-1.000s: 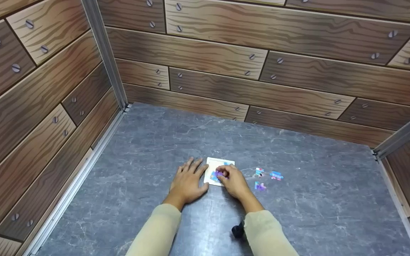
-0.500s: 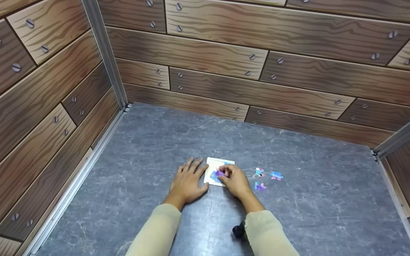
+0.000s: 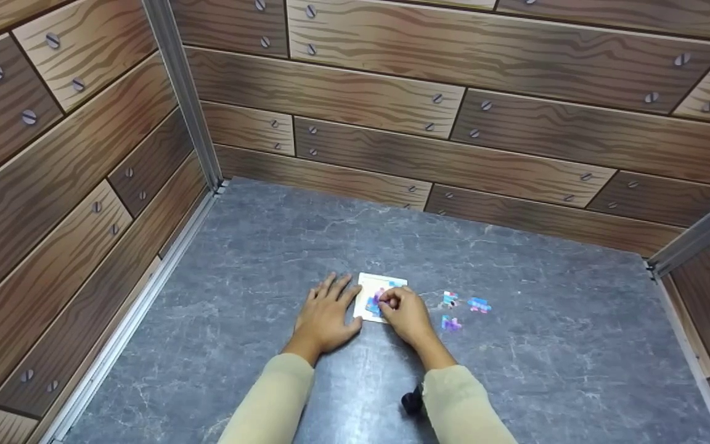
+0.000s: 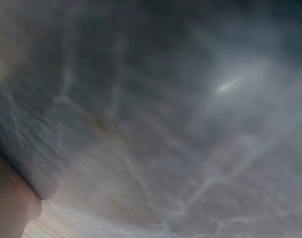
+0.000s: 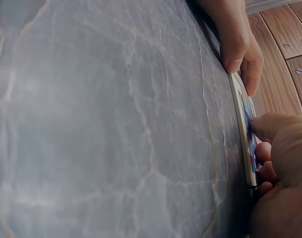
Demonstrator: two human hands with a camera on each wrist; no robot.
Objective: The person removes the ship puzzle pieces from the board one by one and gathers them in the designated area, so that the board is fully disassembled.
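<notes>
A small white-rimmed puzzle board [image 3: 365, 283] lies on the grey marbled table, with blue and purple pieces in it. My left hand [image 3: 325, 317] lies spread flat at the board's left side, its thumb and index fingertip right at the edge. Over the board's right half, my right hand [image 3: 407, 314] pinches a purple puzzle piece [image 3: 378, 296] between thumb and curled fingers, which partly hide it. The right wrist view shows the fingers close on the coloured face of the board. Only blurred tabletop and a bit of skin appear in the left wrist view.
Three loose puzzle pieces lie right of the board: one white and blue [image 3: 450, 299], one blue and pink [image 3: 479, 304], one purple [image 3: 451, 323]. A black knob-like object [image 3: 412, 403] sits beside the right sleeve. Wood-patterned walls [image 3: 355, 142] enclose the table.
My right fingers shift slightly over the board, and more of the blue and purple pieces shows beside them. My left hand and the loose pieces stay put.
</notes>
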